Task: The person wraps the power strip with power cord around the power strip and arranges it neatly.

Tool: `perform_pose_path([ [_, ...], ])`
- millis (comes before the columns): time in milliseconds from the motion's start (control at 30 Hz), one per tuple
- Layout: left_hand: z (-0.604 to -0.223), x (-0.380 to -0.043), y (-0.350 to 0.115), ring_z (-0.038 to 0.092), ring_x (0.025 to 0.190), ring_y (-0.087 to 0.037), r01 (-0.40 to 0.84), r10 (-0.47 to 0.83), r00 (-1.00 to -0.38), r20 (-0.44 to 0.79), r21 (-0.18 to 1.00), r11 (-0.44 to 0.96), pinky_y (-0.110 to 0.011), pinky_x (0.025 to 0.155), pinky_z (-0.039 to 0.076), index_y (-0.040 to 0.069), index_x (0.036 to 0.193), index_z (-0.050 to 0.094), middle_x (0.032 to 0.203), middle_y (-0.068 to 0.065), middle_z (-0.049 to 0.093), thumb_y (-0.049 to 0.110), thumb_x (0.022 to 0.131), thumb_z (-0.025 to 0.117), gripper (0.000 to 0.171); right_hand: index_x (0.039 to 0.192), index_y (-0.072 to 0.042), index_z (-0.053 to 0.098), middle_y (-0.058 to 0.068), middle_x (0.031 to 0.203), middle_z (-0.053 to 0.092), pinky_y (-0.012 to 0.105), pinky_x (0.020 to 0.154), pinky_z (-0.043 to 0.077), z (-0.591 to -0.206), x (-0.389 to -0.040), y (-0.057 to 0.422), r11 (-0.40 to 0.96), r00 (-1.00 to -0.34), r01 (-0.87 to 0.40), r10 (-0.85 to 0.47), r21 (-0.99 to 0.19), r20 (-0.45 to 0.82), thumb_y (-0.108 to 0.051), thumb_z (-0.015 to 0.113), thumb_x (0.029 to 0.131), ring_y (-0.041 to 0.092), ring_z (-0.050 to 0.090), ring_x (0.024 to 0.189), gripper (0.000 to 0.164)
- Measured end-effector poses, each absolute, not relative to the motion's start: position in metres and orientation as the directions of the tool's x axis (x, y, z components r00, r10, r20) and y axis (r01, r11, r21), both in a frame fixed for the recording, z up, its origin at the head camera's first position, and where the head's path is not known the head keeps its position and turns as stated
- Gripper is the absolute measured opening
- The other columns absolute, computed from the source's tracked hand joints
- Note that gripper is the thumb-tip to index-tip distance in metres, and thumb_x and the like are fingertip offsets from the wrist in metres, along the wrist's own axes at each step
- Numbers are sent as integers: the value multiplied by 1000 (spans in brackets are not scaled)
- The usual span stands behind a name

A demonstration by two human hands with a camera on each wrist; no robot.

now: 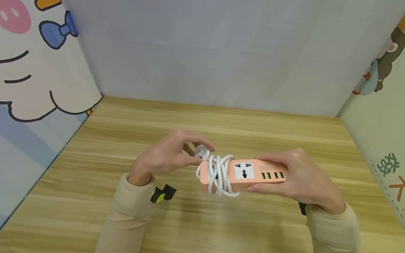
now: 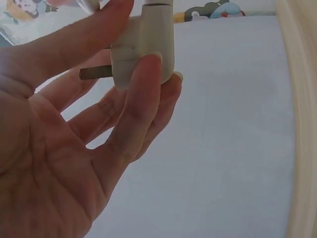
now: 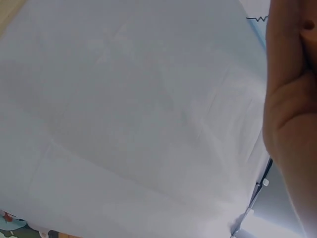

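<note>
Above the middle of the tabletop (image 1: 215, 234), lifted clear of the wood: a peach power strip (image 1: 256, 172), lying lengthwise from left to right, with socket face and a row of green USB ports turned upward. Clasped at its right end by the right hand (image 1: 298, 179), thumb along the near edge and fingers curled over the far side, a firm grip on the body. Wound crosswise round the strip's left end: several turns of white cord (image 1: 218, 175), slightly loose below the body. At the cord's free end, just beside the strip's far left corner: the white plug (image 1: 202, 152), pinched by the left hand (image 1: 166, 155) between thumb and fingertips.

From the left wrist, seen close: the same plug (image 2: 146, 44), one metal pin jutting toward the palm, a finger (image 2: 141, 99) laid across its body. From the right wrist, only the edge of the palm (image 3: 292, 124) against pale wall; no sight of the strip.

Judged as cord handling at its plug end, with nearly all the length wrapped and only a short run free; winding or unwinding, cannot tell. Called for in any next move: a steady right-hand grip, light tension on the free end to stop turns slipping off, fingertips clear of the pins.

Around the edges: cartoon wall panels at left and right, grey wall behind.
</note>
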State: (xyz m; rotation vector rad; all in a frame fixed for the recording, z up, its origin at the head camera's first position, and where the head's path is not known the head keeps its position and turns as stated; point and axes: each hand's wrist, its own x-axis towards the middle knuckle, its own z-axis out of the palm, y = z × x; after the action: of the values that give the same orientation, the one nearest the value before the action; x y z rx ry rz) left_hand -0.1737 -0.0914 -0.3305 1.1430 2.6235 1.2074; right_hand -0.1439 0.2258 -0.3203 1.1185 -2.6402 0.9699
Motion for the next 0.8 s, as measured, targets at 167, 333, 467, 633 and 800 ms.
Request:
perform_pose_path([
  [167, -332, -174, -92, 69, 100, -20, 597, 610, -758, 229, 619, 510, -24, 80, 59, 4, 121, 71, 117, -10, 73, 1, 90, 75, 32, 108, -26, 75, -17, 74, 64, 22, 54, 43, -330, -153, 222, 586, -760, -631, -598, -509, 254, -51, 88, 74, 2, 49, 55, 44],
  [333, -342, -185, -82, 70, 99, -19, 553, 579, -803, 142, 538, 636, -27, 82, 59, 7, 121, 72, 118, -9, 73, 3, 91, 74, 31, 105, -23, 75, -15, 71, 63, 23, 53, 43, -348, -164, 221, 602, -771, -603, -607, -523, 191, -53, 88, 73, 3, 50, 55, 45],
  [467, -362, -198, -73, 70, 101, -22, 529, 585, -810, 47, 490, 693, -31, 86, 58, 5, 121, 72, 117, -10, 74, 4, 90, 74, 31, 104, -18, 76, -13, 77, 67, 22, 56, 44, -379, -174, 221, 625, -786, -572, -604, -531, 136, -50, 88, 74, 3, 51, 58, 46],
  [633, -394, -213, -65, 68, 107, -24, 487, 574, -818, -45, 477, 732, -35, 92, 56, 6, 117, 74, 118, -11, 74, 0, 87, 74, 30, 110, -8, 76, -4, 88, 72, 21, 61, 44, -419, -184, 218, 679, -795, -539, -606, -499, 35, -57, 84, 76, 3, 52, 68, 60],
  [800, -417, -222, -59, 65, 115, -27, 414, 529, -843, -96, 514, 752, -39, 99, 54, 7, 116, 75, 122, -11, 72, 0, 86, 75, 31, 120, -5, 74, 5, 109, 74, 28, 73, 50, -439, -188, 217, 722, -812, -509, -584, -468, -18, -60, 83, 75, 11, 61, 85, 71],
])
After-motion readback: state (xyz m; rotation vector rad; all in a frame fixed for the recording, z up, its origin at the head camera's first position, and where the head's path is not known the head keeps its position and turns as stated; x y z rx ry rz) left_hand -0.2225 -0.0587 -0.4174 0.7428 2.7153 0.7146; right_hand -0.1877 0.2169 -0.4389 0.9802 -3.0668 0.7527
